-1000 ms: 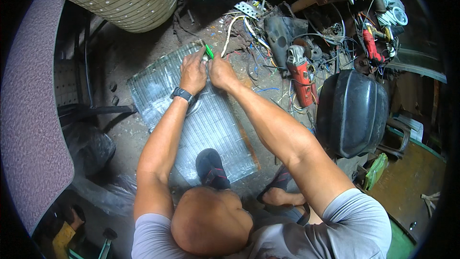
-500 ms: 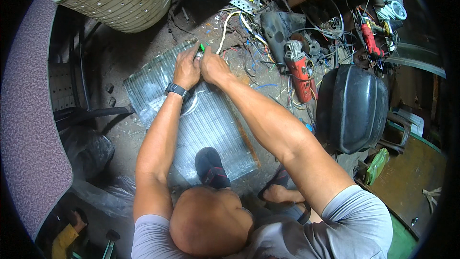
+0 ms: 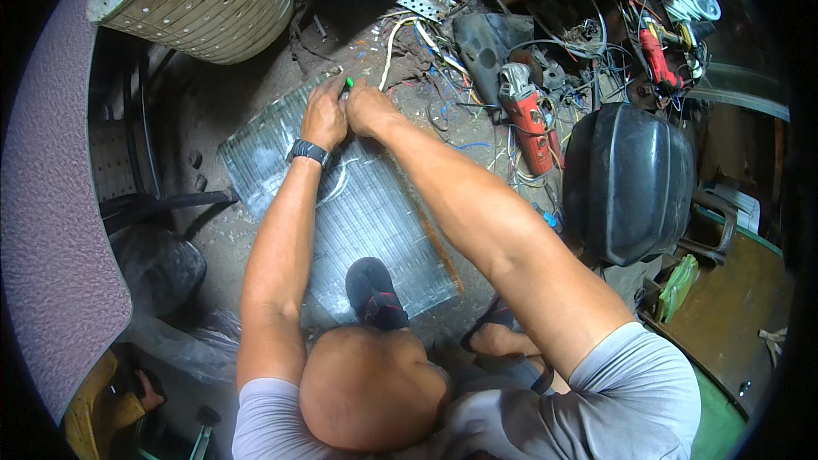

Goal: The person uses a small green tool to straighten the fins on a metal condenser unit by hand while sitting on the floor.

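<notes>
A ribbed, silvery sheet point(image 3: 375, 204) lies on the ground in front of me, its near part under my dark shoe point(image 3: 375, 294). Both hands meet over its far edge. My left hand point(image 3: 325, 119), with a dark watch point(image 3: 309, 152) on the wrist, is closed with fingers bent. Right beside it, my right hand point(image 3: 370, 111) is closed too, thumb and fingers pressed together. A small bright green piece point(image 3: 349, 83) shows between the fingertips of the two hands. Its kind, and which hand grips it, are hidden by the fingers.
Loose wires and a red angle grinder point(image 3: 530, 128) lie to the right, near a black case point(image 3: 629, 183). A red power tool point(image 3: 660, 60) is farther back. At the far left stands a perforated pale drum point(image 3: 213, 8); a dark metal bar point(image 3: 187, 198) juts toward the sheet.
The view has shifted slightly, so most things sit a little farther left. My hands stay together at the sheet's far edge, and less shows between them. A yellow shape at lower left shows more.
</notes>
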A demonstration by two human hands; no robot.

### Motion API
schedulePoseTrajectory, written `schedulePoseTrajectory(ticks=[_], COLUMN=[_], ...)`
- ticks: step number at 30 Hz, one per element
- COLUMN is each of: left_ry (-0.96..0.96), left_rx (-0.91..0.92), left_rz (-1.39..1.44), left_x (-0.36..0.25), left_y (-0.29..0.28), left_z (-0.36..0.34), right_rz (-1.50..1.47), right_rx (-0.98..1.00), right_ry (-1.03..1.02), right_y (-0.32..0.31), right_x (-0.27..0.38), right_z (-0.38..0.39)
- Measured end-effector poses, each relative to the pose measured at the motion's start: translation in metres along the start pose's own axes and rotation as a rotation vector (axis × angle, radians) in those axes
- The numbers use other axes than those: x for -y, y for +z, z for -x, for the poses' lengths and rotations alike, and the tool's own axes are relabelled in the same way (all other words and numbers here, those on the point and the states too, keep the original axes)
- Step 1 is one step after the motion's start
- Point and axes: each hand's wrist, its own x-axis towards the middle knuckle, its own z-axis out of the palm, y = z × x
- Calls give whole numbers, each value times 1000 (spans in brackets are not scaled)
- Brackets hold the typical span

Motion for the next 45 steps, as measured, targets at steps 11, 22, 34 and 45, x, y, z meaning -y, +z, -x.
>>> schedulePoseTrajectory(ticks=[11, 22, 34, 45], left_ry=[24, 40, 45, 84], left_rx=[1, 22, 29, 27], left_rz=[8, -59, -57, -69], left_x=[-6, -6, -13, -22], left_y=[0, 3, 6, 7], left_z=[3, 12, 16, 32], right_rz=[-86, -141, -134, -151], right_rx=[-1, 10, -23, 1], right_ry=[51, 86, 109, 140], right_y=[-2, 3, 2, 10], right_x=[-4, -7, -9, -17], right_z=[6, 12, 21, 39])
